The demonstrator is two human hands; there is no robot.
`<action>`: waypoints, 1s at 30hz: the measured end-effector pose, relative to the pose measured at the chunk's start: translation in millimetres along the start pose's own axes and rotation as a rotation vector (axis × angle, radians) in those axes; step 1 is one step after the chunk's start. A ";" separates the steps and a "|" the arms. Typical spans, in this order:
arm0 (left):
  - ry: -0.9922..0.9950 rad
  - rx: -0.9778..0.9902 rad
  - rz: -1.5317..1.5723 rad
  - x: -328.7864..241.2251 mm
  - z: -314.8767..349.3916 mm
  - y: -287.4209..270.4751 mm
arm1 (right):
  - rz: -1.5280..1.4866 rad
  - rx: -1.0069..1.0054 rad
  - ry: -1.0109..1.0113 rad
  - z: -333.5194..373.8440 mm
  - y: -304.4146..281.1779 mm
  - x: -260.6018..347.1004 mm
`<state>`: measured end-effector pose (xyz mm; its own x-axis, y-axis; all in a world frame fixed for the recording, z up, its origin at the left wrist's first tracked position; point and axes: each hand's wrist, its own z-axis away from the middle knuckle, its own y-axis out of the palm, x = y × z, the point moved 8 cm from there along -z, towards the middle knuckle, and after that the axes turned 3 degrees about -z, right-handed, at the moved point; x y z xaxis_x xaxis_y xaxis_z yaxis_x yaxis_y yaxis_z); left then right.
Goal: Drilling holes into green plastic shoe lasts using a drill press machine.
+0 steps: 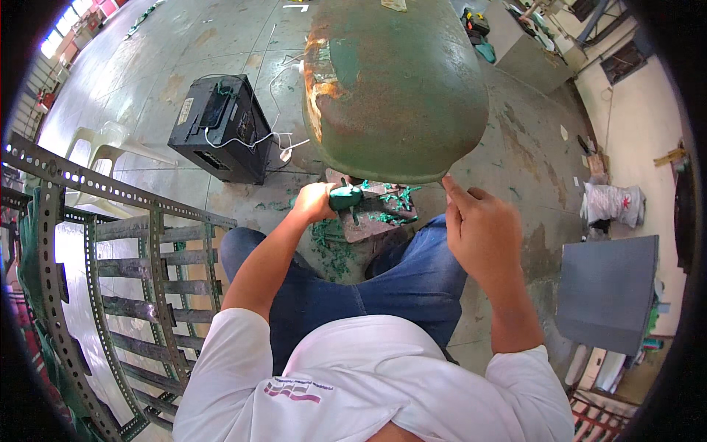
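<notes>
In front of me hangs a large rounded metal housing (398, 96), worn green with rust and chipped paint on its left side. My left hand (315, 202) is closed on a dark green rounded piece (345, 197) beneath the housing's lower edge. The piece's far side and exact kind are hard to make out. My right hand (482, 225) is raised, its index finger stretched up to the housing's lower right edge and the other fingers curled. Nothing shows in it. Below lies a brownish plate (361, 230) strewn with green shavings (398, 200).
A black box-shaped unit (221, 129) with white cables stands on the floor to the left. Close on my left is a perforated metal rack (158, 280). At right are a grey panel (607, 291) and a wrapped bundle (615, 204). Pale plastic chairs (110, 140) stand behind the rack.
</notes>
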<state>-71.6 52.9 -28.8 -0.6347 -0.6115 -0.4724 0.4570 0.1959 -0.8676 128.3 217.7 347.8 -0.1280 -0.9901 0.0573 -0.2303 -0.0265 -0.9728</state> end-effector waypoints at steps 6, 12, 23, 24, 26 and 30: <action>0.006 0.001 0.003 -0.7 0.4 -0.8 | -0.013 -0.031 0.025 5.2 3.2 2.8; 0.003 -0.001 0.011 1.2 -0.4 0.8 | -0.041 -0.080 0.061 14.8 9.1 4.7; 0.001 0.012 0.005 -1.1 0.7 -1.8 | -0.033 -0.079 0.069 23.8 21.3 4.1; -0.012 0.010 0.020 -0.2 0.8 -1.8 | -0.042 -0.107 0.060 24.4 21.6 4.6; -0.021 0.011 0.034 -1.6 1.0 -2.2 | -0.049 -0.134 0.056 27.5 24.3 4.1; -0.023 0.002 0.027 -0.8 1.5 -2.6 | -0.069 -0.155 0.069 32.7 30.9 4.6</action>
<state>-71.3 51.8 -25.9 -0.6073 -0.6236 -0.4923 0.4752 0.2115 -0.8541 152.1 207.8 310.7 -0.1718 -0.9746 0.1436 -0.3865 -0.0674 -0.9198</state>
